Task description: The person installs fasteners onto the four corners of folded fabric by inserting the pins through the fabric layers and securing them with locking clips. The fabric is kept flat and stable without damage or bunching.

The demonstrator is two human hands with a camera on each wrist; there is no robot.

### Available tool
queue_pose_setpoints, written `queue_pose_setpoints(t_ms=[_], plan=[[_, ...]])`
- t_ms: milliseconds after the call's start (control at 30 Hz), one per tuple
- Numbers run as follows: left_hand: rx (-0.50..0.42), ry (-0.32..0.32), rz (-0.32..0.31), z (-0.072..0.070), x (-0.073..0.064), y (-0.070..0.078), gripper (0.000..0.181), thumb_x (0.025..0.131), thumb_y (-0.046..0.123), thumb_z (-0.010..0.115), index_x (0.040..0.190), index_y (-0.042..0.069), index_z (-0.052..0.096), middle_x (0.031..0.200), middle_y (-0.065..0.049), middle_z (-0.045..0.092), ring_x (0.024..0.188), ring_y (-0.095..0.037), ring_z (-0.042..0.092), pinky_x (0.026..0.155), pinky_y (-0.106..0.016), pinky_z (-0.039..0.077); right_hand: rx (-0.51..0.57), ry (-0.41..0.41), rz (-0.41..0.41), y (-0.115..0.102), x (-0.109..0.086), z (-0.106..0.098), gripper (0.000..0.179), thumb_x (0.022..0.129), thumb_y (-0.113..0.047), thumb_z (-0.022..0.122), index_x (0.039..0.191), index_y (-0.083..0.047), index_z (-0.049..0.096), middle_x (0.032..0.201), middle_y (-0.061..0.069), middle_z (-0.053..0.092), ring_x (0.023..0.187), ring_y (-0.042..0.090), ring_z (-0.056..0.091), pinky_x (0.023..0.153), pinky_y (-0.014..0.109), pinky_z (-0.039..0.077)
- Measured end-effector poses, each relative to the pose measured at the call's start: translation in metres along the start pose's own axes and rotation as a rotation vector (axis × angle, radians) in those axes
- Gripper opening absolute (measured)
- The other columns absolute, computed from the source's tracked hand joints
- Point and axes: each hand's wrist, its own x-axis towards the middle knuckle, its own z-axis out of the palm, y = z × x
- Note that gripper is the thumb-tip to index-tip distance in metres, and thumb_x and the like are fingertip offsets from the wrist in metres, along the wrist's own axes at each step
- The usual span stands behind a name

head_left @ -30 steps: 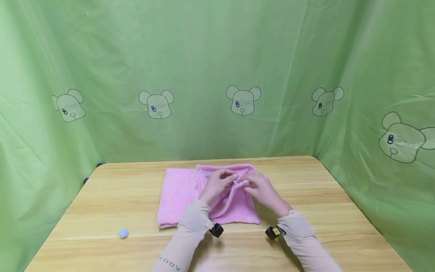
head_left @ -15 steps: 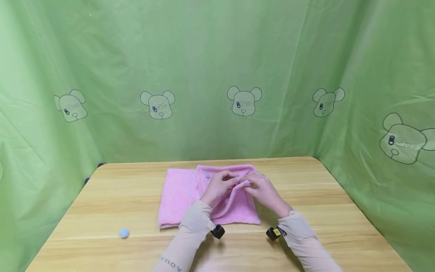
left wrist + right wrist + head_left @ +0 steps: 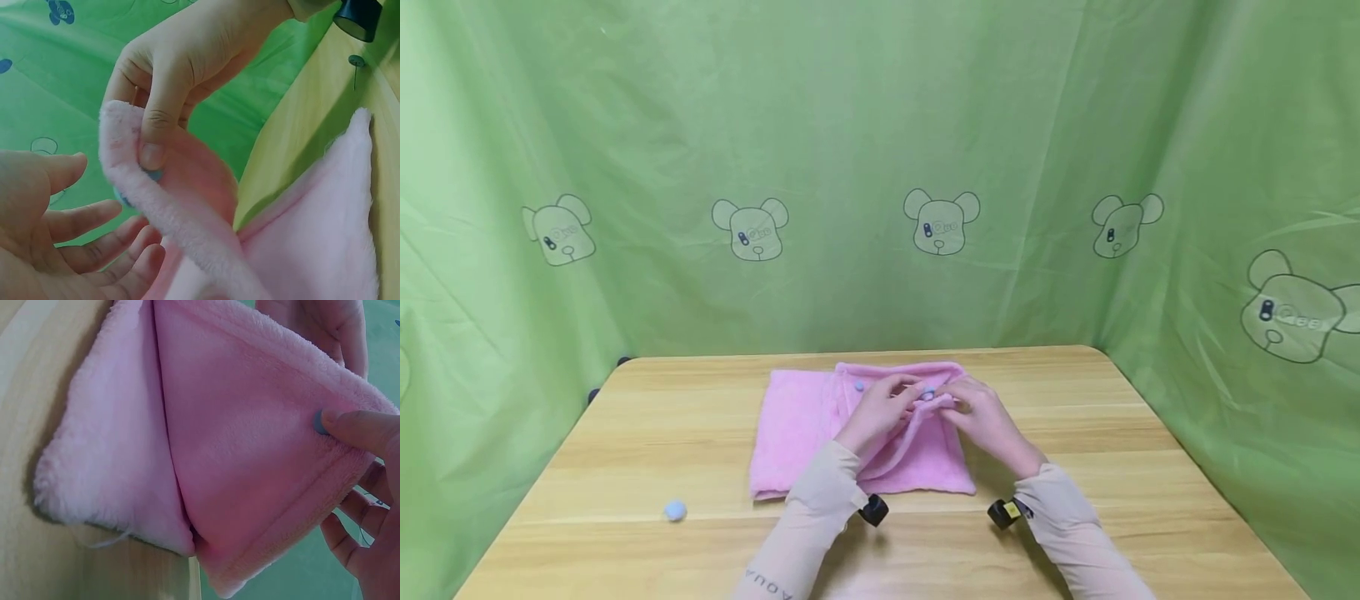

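Green curtain (image 3: 842,133) on all visible sides, and below it the wooden desk (image 3: 587,475), giving flat support to the folded pink cloth (image 3: 790,429), which sits a touch toward 12 o'clock from the middle. Up comes the detail: its flap (image 3: 895,450) is raised, tip at 2 o'clock, seemingly so both faces can be reached.

On to the 2 hands! The right hand (image 3: 985,421) pinches that tip, thumb on the inside and fingers behind, likely to steady soft fabric. The left hand (image 3: 880,412) faces it from 9 o'clock, fingers loosely bent and spread; whether they touch the cloth is hard to call from here.

Smallest now: the thumb presses a blue disc (image 3: 321,422) at the tip. The far blue disc (image 3: 859,386) sits at the cloth's 12 o'clock; the loose blue piece (image 3: 675,510) lies on the desk at 8 o'clock, well apart.
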Motion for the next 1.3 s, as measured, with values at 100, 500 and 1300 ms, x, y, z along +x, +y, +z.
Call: queue_pose_setpoints(t_ms=[100, 500, 1300], plan=[[0.106, 0.028, 0.011, -0.007, -0.004, 0.002, 0.04, 0.094, 0.037, 0.062, 0.128, 0.016, 0.059, 0.109, -0.004, 0.064, 0.096, -0.018, 0.061, 0.092, -0.039, 0.052, -0.009, 0.004, 0.0, 0.0, 0.001, 0.0, 0.017, 0.079, -0.007, 0.076, 0.096, -0.009, 0.072, 0.092, 0.004, 0.072, 0.09, 0.02, 0.066, 0.082, 0.039, 0.057], [0.504, -0.026, 0.143, -0.014, -0.021, 0.008, 0.024, 0.086, 0.023, 0.072, 0.107, 0.014, 0.064, 0.091, 0.001, 0.067, 0.083, -0.014, 0.061, 0.078, -0.025, 0.05, 0.016, -0.029, 0.036, 0.0, 0.0, -0.003, 0.016, 0.08, -0.008, 0.076, 0.095, -0.01, 0.072, 0.093, 0.003, 0.071, 0.091, 0.019, 0.065, 0.082, 0.035, 0.058], [0.522, 0.009, 0.255, -0.004, -0.014, 0.006, 0.007, 0.092, 0.016, 0.064, 0.095, 0.01, 0.067, 0.086, -0.001, 0.068, 0.074, -0.007, 0.057, 0.07, -0.02, 0.05, 0.066, -0.091, 0.058, -0.001, -0.002, -0.009, 0.022, 0.08, -0.012, 0.077, 0.1, -0.014, 0.07, 0.09, -0.004, 0.067, 0.086, 0.01, 0.058, 0.079, 0.033, 0.055]])
